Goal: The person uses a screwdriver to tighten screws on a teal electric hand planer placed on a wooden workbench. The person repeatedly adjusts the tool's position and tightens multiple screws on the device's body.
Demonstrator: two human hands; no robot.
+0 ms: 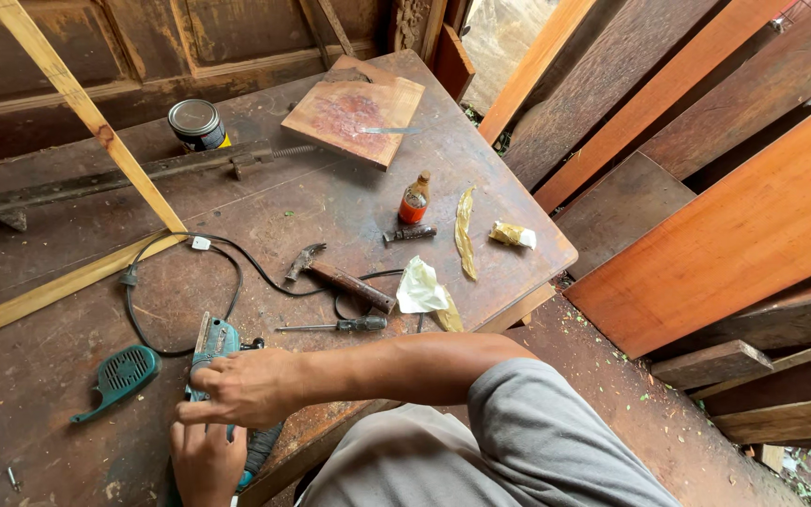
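Both hands grip the teal power tool (214, 340) on the table (68, 376): right hand (241, 385) covers its middle; left hand (204, 460), cut off, hides its base.

Dark, worn wooden surface (349, 202) w/ scratches and dust. On it: teal power tool (215, 340) w/ black cord (237, 268), teal cover piece (119, 376), hammer (340, 278), screwdriver (335, 326), small orange bottle (414, 198), tin can (196, 124), square board (354, 111), long metal clamp (114, 178). Also pale wood frame (86, 141) at left, plus crumpled paper (420, 286) and yellowish scraps (465, 233) nr the right edge.
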